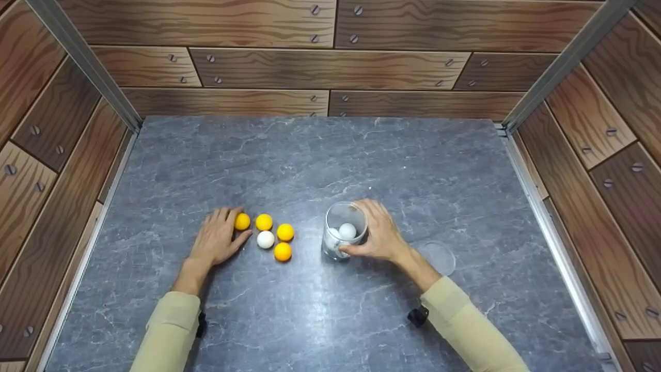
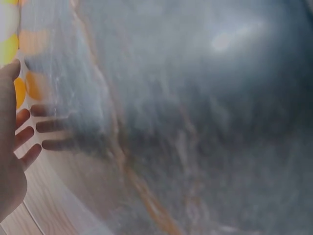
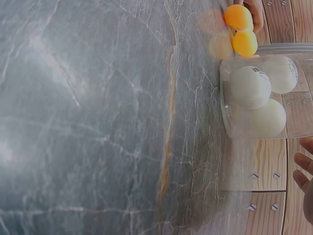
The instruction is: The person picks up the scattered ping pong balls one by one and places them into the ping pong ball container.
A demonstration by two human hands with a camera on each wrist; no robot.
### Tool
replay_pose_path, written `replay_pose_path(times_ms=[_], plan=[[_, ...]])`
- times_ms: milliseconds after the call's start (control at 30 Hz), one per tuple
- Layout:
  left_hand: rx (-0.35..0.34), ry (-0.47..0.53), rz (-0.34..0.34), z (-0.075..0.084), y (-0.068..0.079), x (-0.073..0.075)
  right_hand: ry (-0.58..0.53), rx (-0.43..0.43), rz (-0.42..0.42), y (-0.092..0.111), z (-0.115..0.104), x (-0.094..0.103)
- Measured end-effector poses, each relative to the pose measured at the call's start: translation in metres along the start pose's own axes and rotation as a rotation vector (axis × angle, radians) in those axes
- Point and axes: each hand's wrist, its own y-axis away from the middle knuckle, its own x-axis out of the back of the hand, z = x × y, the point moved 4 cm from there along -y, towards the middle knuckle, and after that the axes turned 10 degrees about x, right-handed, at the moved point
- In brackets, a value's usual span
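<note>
My left hand (image 1: 219, 235) lies over the table with its fingers spread at an orange ball (image 1: 241, 221). That ball sits between thumb and fingers, close to the fingertips, as the left wrist view also shows. To its right are several more orange balls (image 1: 264, 222) and a white ball (image 1: 265, 239). My right hand (image 1: 379, 232) holds the right side of an upright clear jar (image 1: 330, 219), its thumb across the front and its fingers behind. In the right wrist view, three white balls (image 3: 250, 87) show through the jar wall, while only some fingertips (image 3: 304, 162) are visible.
A clear round lid (image 1: 438, 258) lies flat on the grey marbled table (image 1: 310, 160), partly behind the right forearm. Wood-pattern walls (image 1: 330, 67) rise at the back and both sides, with metal strips (image 1: 557, 248) along the table's side edges.
</note>
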Motion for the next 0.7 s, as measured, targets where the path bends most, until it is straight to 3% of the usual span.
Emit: replay_pose_path(times_ms=[700], plan=[[-0.042, -0.023, 0.103, 0.0024, 0.0011, 0.0062, 0.001, 0.014, 0.009, -0.0003, -0.0002, -0.0002]])
